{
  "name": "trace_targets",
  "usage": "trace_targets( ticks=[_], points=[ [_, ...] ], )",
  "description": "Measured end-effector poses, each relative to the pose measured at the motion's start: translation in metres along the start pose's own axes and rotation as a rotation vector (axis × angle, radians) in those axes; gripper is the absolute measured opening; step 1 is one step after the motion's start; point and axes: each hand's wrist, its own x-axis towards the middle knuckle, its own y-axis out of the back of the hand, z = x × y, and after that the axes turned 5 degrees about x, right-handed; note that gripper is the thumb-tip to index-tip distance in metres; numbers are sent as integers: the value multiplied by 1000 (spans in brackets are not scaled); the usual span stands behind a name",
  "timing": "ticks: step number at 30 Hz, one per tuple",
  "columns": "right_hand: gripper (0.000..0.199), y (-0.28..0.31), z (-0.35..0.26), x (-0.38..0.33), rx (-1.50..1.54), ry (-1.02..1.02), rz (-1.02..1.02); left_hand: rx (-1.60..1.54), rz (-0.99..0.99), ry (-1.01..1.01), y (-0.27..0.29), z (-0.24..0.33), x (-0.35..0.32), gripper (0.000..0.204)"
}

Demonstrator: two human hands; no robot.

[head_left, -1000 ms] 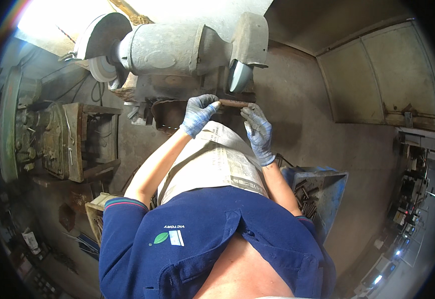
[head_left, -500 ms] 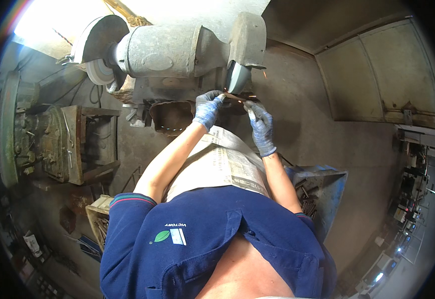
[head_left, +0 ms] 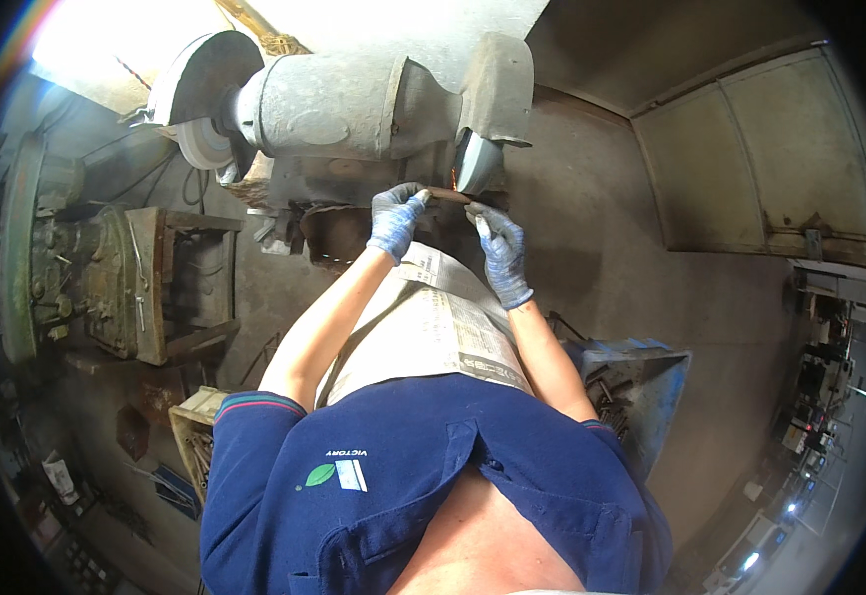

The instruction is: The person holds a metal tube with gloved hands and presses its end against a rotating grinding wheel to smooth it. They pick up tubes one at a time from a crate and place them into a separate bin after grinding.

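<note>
A short, narrow brownish metal piece (head_left: 450, 194) spans the space between my gloved hands, against the right wheel (head_left: 479, 164) of a bench grinder (head_left: 329, 104). Orange sparks show where piece and wheel meet. My left hand (head_left: 395, 218) is closed on the piece's left end, with thumb and fingers pinching it. The right end is gripped by my right hand (head_left: 501, 253), thumb up along the fingers. Both hands wear blue-grey gloves. A grey metal guard covers the top of the right wheel. What exactly the piece is cannot be told.
The grinder's pale left wheel (head_left: 203, 144) sits under its own guard. A blue-edged bin (head_left: 663, 397) of metal pieces stands by my right arm, a wooden box (head_left: 187, 426) by my left. Green machinery (head_left: 21, 258) is at far left. Newspaper (head_left: 433, 332) covers my lap.
Both hands have shifted left together with the metal piece, so the wheel now meets it nearer its right end. The sparks have moved to the wheel's left edge.
</note>
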Motion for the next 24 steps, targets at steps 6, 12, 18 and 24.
trace_targets(
  ticks=[6, 12, 18, 24],
  points=[
    [17, 30, 1, -4, -60, -78, 86, 77, -17, -24, -32, -11, 5, 9],
    [18, 17, 1, -5, -14, -92, 65, 56, 13, -15, -20, -14, 11, 9],
    [21, -7, 8, -1, 19, -73, 8, 159, 79, -54, 6, -12, 15, 9],
    [20, -25, -3, -2, 89, -11, -38, 21, 41, -86, 30, -17, 15, 9]
  ],
)
